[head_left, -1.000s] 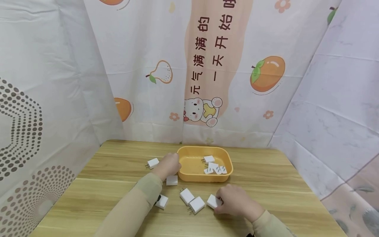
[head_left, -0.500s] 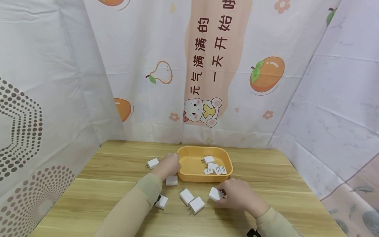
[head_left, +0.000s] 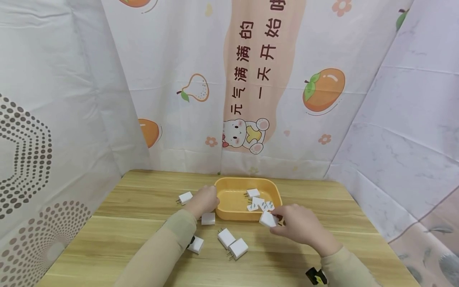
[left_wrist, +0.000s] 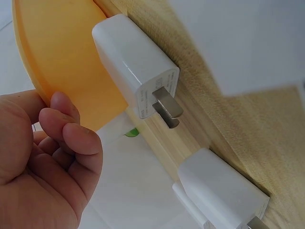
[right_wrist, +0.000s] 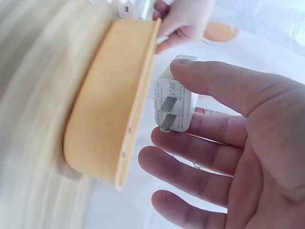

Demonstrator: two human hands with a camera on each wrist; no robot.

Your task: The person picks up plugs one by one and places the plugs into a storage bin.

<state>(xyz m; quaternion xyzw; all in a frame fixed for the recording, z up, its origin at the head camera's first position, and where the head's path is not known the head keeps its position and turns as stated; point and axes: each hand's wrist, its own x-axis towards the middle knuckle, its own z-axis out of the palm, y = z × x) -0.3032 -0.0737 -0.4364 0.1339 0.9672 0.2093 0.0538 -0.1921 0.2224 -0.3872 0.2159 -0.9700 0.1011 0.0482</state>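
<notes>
Your right hand (head_left: 300, 224), pinching a boxy white plastic charger (head_left: 268, 220), neared the rounded yellow plastic tray (head_left: 236, 215).
Your left hand (head_left: 205, 199) gripped its rim, probably steadying it.

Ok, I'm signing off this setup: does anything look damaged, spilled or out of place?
Nothing looks spilled or visibly damaged; the wall chargers and yellow tub seem intact. The one oddity is the cartoon animal printed on the cloth backdrop: it lies on its side, as if hung sideways.
</notes>
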